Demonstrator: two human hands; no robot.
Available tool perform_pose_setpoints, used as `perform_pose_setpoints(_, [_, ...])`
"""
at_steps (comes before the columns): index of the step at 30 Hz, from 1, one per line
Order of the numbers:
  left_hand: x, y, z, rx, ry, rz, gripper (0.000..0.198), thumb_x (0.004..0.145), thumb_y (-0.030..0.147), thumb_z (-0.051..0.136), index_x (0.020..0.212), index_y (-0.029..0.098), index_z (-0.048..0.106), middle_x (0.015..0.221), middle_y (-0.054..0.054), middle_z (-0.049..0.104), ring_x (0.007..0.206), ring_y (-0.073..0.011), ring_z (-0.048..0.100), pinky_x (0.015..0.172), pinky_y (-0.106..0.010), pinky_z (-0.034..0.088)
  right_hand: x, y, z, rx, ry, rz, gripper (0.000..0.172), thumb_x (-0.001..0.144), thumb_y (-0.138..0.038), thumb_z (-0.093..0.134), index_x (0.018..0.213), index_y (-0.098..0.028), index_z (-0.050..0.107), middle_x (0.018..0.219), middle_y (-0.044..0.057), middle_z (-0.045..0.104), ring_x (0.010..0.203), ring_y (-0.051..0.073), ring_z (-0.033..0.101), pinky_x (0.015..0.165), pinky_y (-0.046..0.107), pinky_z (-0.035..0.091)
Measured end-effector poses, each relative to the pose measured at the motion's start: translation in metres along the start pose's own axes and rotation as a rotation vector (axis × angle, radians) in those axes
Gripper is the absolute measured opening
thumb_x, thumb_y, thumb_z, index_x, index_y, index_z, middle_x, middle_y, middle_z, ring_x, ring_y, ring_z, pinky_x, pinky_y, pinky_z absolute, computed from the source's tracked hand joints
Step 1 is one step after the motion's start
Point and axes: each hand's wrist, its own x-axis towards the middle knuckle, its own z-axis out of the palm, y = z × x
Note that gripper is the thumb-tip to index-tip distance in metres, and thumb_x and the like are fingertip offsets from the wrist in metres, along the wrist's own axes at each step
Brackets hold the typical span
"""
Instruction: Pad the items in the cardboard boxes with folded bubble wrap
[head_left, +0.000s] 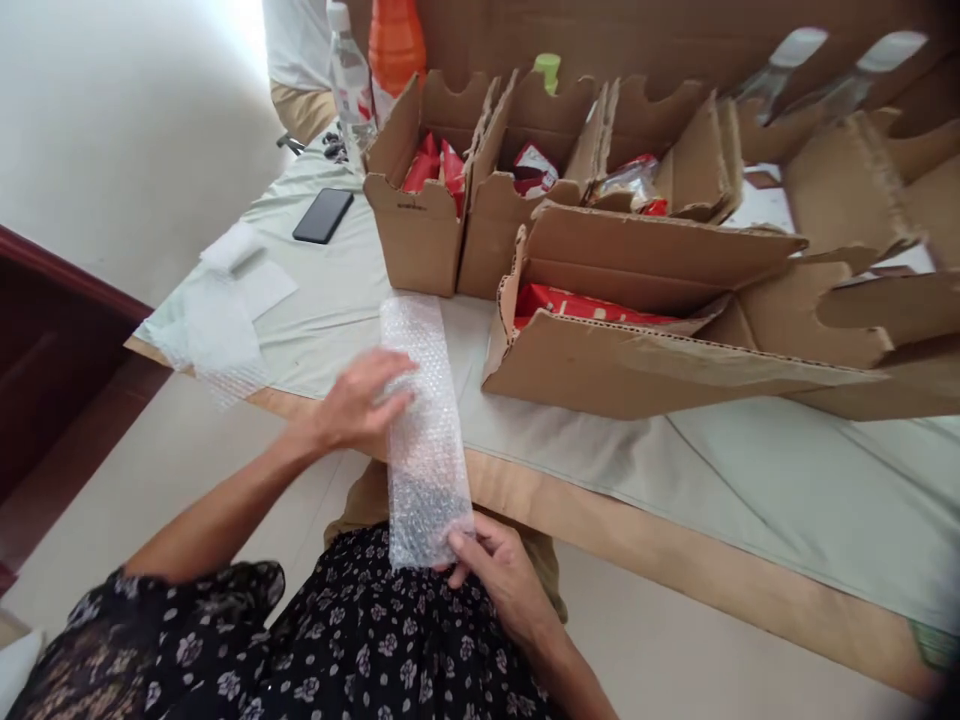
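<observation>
A long flat strip of bubble wrap (429, 430) reaches from the table's cloth over the front edge towards my lap. My right hand (495, 565) pinches its near right corner, thumb on top and fingers beneath. At the strip's left edge is my left hand (367, 395), slightly blurred, with thumb and fingers apart and the fingertips over the plastic. Whether those fingertips touch it I cannot tell. More bubble wrap (217, 320) lies loose at the table's left end, partly hanging over the edge.
Open cardboard bins (420, 235) holding red packets line the back. A longer cardboard box (637, 370) with a red packet stands in front of them. A black phone (323, 216), a clear bottle (350, 85) and an orange bottle (397, 50) are at the left.
</observation>
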Motion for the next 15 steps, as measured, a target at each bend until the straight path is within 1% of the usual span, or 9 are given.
perform_pose_setpoints(1, [-0.022, 0.008, 0.0, -0.135, -0.089, -0.001, 0.034, 0.098, 0.036, 0.057, 0.127, 0.02, 0.069, 0.126, -0.013, 0.074, 0.124, -0.0295, 0.064, 0.109, -0.05, 0.05, -0.001, -0.006, -0.003, -0.018, -0.043, -0.009, 0.043, 0.086, -0.061, 0.074, 0.082, -0.018, 0.072, 0.075, 0.003, 0.071, 0.063, 0.014, 0.062, 0.06, 0.026, 0.053])
perform_pose_setpoints(3, [-0.058, 0.019, 0.002, -0.368, -0.179, -0.046, 0.044, 0.103, 0.045, 0.05, 0.14, 0.024, 0.062, 0.122, -0.012, 0.076, 0.126, -0.0297, 0.065, 0.109, -0.051, 0.051, 0.003, -0.022, -0.005, 0.002, -0.107, -0.044, 0.041, 0.087, -0.059, 0.074, 0.081, -0.018, 0.073, 0.073, 0.002, 0.07, 0.061, 0.013, 0.061, 0.063, 0.027, 0.053])
perform_pose_setpoints(5, [-0.078, 0.023, 0.006, -0.548, -0.174, -0.114, 0.059, 0.106, 0.055, 0.037, 0.155, 0.025, 0.048, 0.122, -0.014, 0.077, 0.131, -0.0308, 0.063, 0.112, -0.052, 0.048, 0.015, -0.038, -0.003, 0.082, -0.095, -0.099, 0.04, 0.087, -0.059, 0.074, 0.084, -0.019, 0.074, 0.076, 0.003, 0.072, 0.061, 0.014, 0.062, 0.064, 0.029, 0.055])
perform_pose_setpoints(7, [-0.084, 0.024, 0.014, -0.627, -0.112, -0.178, 0.069, 0.105, 0.061, 0.033, 0.163, 0.022, 0.035, 0.124, -0.015, 0.075, 0.131, -0.0312, 0.064, 0.111, -0.051, 0.049, 0.035, -0.05, 0.001, 0.17, -0.033, -0.15, 0.043, 0.089, -0.062, 0.07, 0.099, -0.021, 0.075, 0.096, 0.007, 0.077, 0.077, 0.019, 0.07, 0.068, 0.031, 0.058])
perform_pose_setpoints(9, [-0.079, 0.024, 0.024, -0.557, -0.009, -0.254, 0.071, 0.103, 0.055, 0.045, 0.164, 0.021, 0.031, 0.116, -0.013, 0.075, 0.116, -0.028, 0.07, 0.104, -0.046, 0.054, 0.055, -0.056, 0.005, 0.218, 0.019, -0.174, 0.051, 0.091, -0.066, 0.063, 0.118, -0.023, 0.07, 0.122, 0.012, 0.075, 0.105, 0.026, 0.072, 0.077, 0.035, 0.061])
perform_pose_setpoints(10, [-0.076, 0.024, 0.029, -0.472, 0.06, -0.289, 0.07, 0.101, 0.048, 0.052, 0.163, 0.021, 0.033, 0.108, -0.01, 0.075, 0.105, -0.0251, 0.071, 0.099, -0.043, 0.055, 0.064, -0.057, 0.006, 0.219, 0.027, -0.176, 0.054, 0.092, -0.067, 0.06, 0.125, -0.024, 0.067, 0.132, 0.014, 0.072, 0.116, 0.027, 0.07, 0.082, 0.037, 0.062])
perform_pose_setpoints(11, [-0.072, 0.025, 0.034, -0.367, 0.13, -0.316, 0.068, 0.099, 0.04, 0.056, 0.161, 0.02, 0.036, 0.099, -0.006, 0.075, 0.096, -0.0227, 0.07, 0.097, -0.042, 0.055, 0.07, -0.057, 0.007, 0.211, 0.031, -0.174, 0.056, 0.093, -0.066, 0.057, 0.13, -0.024, 0.064, 0.138, 0.015, 0.069, 0.122, 0.028, 0.068, 0.085, 0.039, 0.062])
perform_pose_setpoints(13, [-0.065, 0.027, 0.04, -0.158, 0.235, -0.33, 0.061, 0.097, 0.027, 0.058, 0.155, 0.019, 0.045, 0.085, -0.002, 0.071, 0.086, -0.0208, 0.066, 0.094, -0.041, 0.053, 0.077, -0.055, 0.006, 0.184, 0.042, -0.172, 0.055, 0.094, -0.063, 0.058, 0.134, -0.025, 0.06, 0.144, 0.015, 0.065, 0.126, 0.028, 0.066, 0.089, 0.041, 0.062])
perform_pose_setpoints(15, [-0.062, 0.03, 0.043, -0.027, 0.269, -0.292, 0.053, 0.095, 0.02, 0.057, 0.148, 0.018, 0.053, 0.079, -0.001, 0.069, 0.082, -0.0211, 0.064, 0.092, -0.042, 0.052, 0.075, -0.053, 0.004, 0.157, 0.039, -0.174, 0.053, 0.093, -0.056, 0.064, 0.135, -0.025, 0.059, 0.146, 0.014, 0.064, 0.126, 0.028, 0.066, 0.091, 0.04, 0.061])
